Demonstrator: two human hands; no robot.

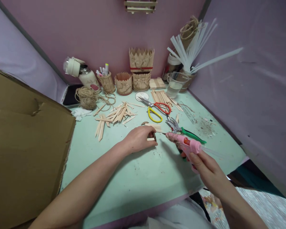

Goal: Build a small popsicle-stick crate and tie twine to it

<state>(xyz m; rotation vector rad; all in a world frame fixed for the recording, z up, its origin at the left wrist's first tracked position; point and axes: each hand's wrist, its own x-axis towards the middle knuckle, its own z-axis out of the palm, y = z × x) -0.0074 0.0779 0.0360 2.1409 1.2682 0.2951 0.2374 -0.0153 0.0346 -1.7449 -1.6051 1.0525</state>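
The left hand's (140, 138) thumb and fingers close around a small stick piece (154, 128) with a dark curved edge, its flat sticks showing just beyond the knuckles. The right hand's (201, 162) fingers wrap a pink glue gun (181, 140), its nozzle near the left fingertips, apart from them. The piece seems partly built: several sticks sit side by side, while loose sticks (120, 113) beyond the left fingers look unused.
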